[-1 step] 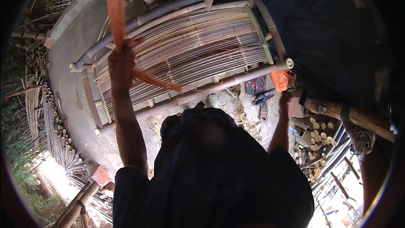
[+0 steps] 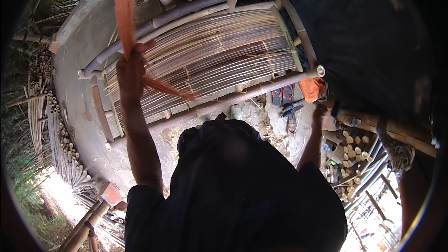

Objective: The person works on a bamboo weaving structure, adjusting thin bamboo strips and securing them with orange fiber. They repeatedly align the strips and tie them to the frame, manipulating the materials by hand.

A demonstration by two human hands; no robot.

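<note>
My left hand (image 2: 131, 72) is raised and closed around a strip of reddish-orange fibre (image 2: 124, 16). The strip runs up from the fist past the top of the picture, and its frayed lower end (image 2: 170, 89) hangs out over a bamboo bench (image 2: 214, 46). The bench top is made of many thin split slats between thick round poles. Low on the right is my right hand (image 2: 319, 113), close to an orange cloth (image 2: 311, 88) beside the bench's right end. Its fingers are small and dark, so I cannot make out whether it grips anything.
A pair of dark sandals with red (image 2: 282, 94) lies on the ground past the bench's front pole. Large dark fabric (image 2: 368, 42) fills the upper right. Cut bamboo ends (image 2: 353, 151) are stacked at the right, and more bamboo poles (image 2: 65, 144) lie along the left.
My left hand has shifted slightly left, carrying the fibre strip with it. My right hand has moved a little down and to the right, away from the orange cloth.
</note>
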